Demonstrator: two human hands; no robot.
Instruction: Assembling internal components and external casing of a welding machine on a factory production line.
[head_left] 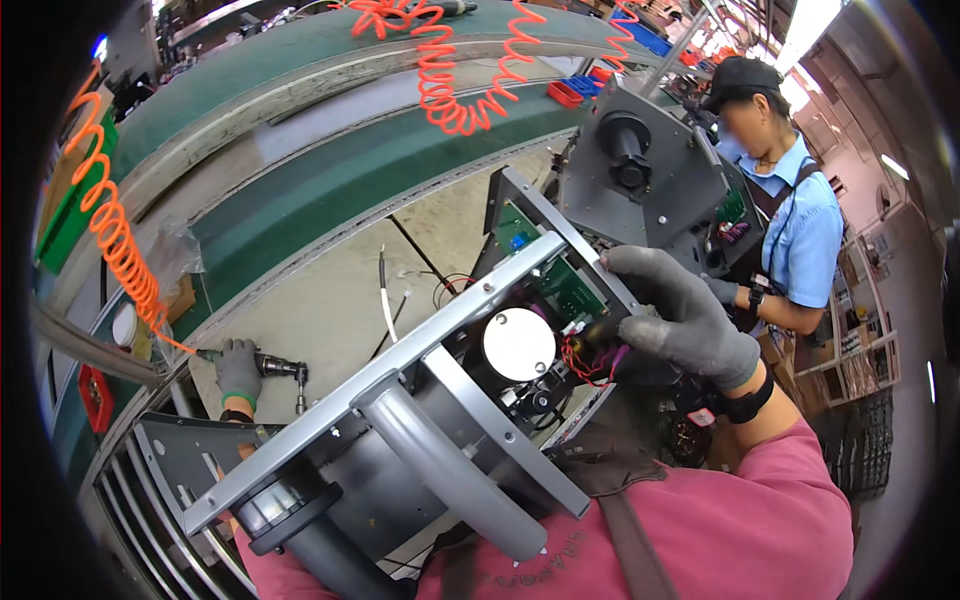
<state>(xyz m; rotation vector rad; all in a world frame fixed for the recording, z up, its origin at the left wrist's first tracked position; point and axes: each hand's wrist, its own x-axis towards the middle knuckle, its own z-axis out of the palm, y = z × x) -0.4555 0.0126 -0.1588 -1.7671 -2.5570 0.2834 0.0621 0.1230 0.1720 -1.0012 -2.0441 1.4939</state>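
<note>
In a grey glove, my left hand (238,372) is wrapped round a black angle-head air screwdriver (278,367), its bit pointing down at the pale work surface. My right hand (690,325), gloved too, curls its fingers and thumb at the right end of a grey metal machine frame (465,303). The frame stands tilted between my arms. On it are a thick dark curved pipe (450,470), a round white disc (519,345), a green circuit board (575,290) and red and purple wires (585,365). Part of my left forearm is hidden behind the frame.
Orange coiled air hoses (120,250) hang at the left and along the back; one runs to the screwdriver. Beyond lies a green conveyor (270,200). At the right, a co-worker in a blue shirt (805,230) stands by a similar dark machine (640,170). Metal rollers (140,510) lie lower left.
</note>
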